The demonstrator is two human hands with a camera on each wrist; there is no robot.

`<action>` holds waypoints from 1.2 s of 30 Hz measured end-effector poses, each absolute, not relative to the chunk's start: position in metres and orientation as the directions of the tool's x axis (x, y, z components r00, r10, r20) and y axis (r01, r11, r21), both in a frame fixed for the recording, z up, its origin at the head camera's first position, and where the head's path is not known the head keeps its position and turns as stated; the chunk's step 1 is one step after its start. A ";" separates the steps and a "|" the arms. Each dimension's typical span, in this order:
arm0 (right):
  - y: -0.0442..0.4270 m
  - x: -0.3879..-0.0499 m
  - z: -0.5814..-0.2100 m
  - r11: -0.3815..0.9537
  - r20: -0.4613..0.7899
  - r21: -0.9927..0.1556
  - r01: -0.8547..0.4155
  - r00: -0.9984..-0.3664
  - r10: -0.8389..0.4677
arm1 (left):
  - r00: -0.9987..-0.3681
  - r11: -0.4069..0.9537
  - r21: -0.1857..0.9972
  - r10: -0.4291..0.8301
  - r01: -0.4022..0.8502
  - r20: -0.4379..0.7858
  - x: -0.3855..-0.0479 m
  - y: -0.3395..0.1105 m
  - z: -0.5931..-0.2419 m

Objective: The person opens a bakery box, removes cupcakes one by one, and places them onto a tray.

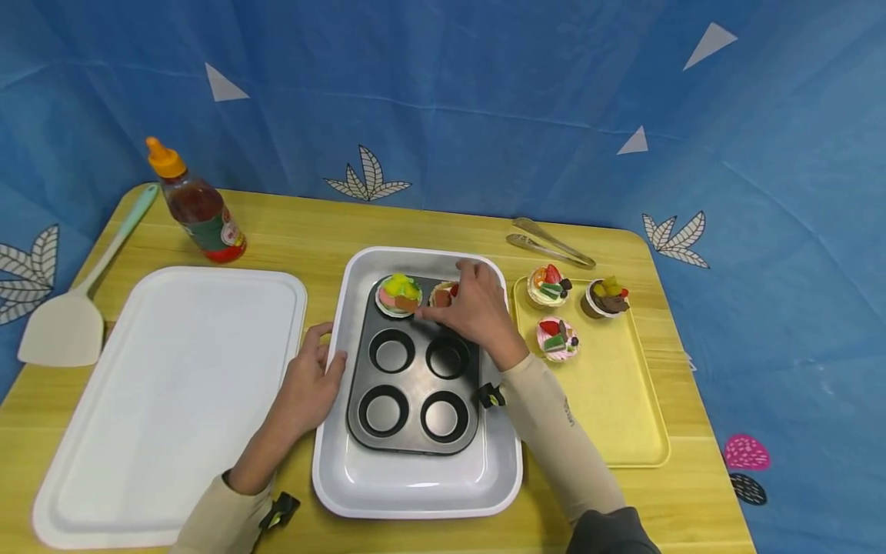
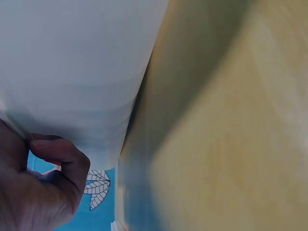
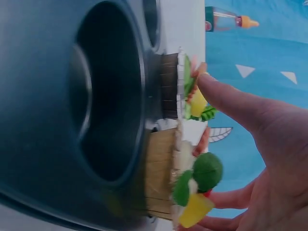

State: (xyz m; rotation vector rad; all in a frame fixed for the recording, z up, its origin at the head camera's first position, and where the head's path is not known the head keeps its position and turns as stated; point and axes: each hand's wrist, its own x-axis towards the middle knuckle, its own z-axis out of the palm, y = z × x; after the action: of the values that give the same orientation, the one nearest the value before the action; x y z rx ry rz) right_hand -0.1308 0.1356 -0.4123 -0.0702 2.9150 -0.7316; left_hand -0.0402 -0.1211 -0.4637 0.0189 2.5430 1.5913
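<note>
At the far right cup of the muffin pan (image 1: 418,382) is the tan-wrapped cupcake (image 1: 441,298), its wrapper standing above the metal in my right wrist view; how deep it sits I cannot tell. My right hand (image 1: 477,306) is over it, thumb and fingers spread to either side. The thumb looks parted from it, so I judge the grasp loose, though the fingertips are partly hidden behind the topping and I cannot tell whether they touch. Being round, the cupcake has no long axis to line up; what counts is that it lies between thumb and fingers, to the hand's left, with a second cupcake (image 1: 399,295) just beside it at the far left cup. The pan's long axis runs away from me inside the deep white tray (image 1: 415,492), whose left rim my left hand (image 1: 308,382) grips, thumb over the edge; the right is clearly the nearer hand. Off to its right, at the far end of the yellow tray (image 1: 616,415), are a strawberry cupcake (image 1: 549,287), a pink cupcake (image 1: 557,338) and a chocolate cupcake (image 1: 605,298). Tongs (image 1: 547,250) lie beyond; leftward I see a flat white tray (image 1: 180,392), a sauce bottle (image 1: 204,211) and a spatula (image 1: 65,327).
</note>
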 end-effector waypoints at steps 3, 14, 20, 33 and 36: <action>0.136 -0.131 -0.416 0.886 -0.118 -0.463 -0.024 -0.989 -0.088 | -0.990 0.440 0.896 0.087 -0.064 -0.113 -0.040 -0.121 -0.464; 0.136 -0.132 -0.419 0.910 -0.123 -0.410 -0.056 -0.986 -0.116 | -0.989 0.425 0.902 0.086 -0.074 -0.122 -0.040 -0.121 -0.463; 0.137 -0.132 -0.421 0.910 -0.134 -0.411 -0.050 -0.984 -0.114 | -0.988 0.421 0.904 0.088 -0.077 -0.125 -0.040 -0.121 -0.463; 0.137 -0.134 -0.420 0.941 -0.218 -0.338 0.018 -0.974 -0.059 | -0.989 0.430 0.899 0.079 -0.079 -0.125 -0.041 -0.121 -0.462; 0.137 -0.134 -0.421 0.940 -0.241 -0.338 0.032 -0.969 -0.054 | -0.989 0.428 0.900 0.079 -0.080 -0.125 -0.041 -0.121 -0.462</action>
State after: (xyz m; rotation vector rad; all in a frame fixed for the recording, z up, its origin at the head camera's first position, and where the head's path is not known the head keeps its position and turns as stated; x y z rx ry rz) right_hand -0.1344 0.1369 -0.4207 -0.0168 2.8480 -0.5027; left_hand -0.0407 -0.1210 -0.4622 -0.0001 2.5257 1.6056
